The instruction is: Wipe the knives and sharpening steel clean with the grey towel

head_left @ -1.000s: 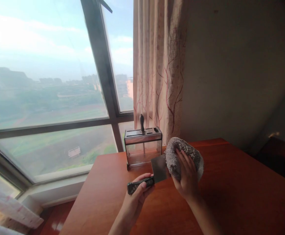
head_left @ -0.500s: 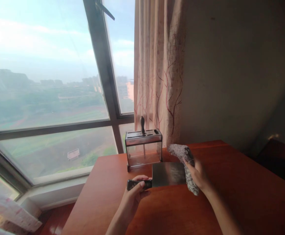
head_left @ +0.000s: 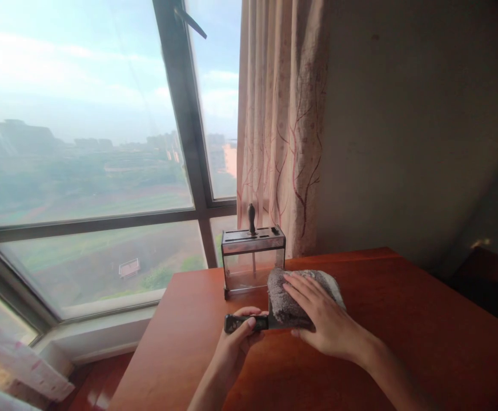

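My left hand is wrapped round the black handle of a cleaver, thumb on top. The broad blade points right, above the table, and is mostly hidden behind a grey towel. My right hand presses this fluffy towel against the blade, fingers laid over it and thumb below near the lower edge. Just beyond the cleaver stands a clear-sided knife holder with a dark metal frame. One dark-handled tool stands upright in its top slot, with a thin shaft showing through the side.
The reddish-brown wooden table extends under both hands. Behind it are a large window with a dark frame and a patterned beige curtain. A dark wall rises at the right.
My right hand has swung left with the towel, from the blade's far end to near the handle. The towel now covers most of the blade. My left hand keeps its hold.
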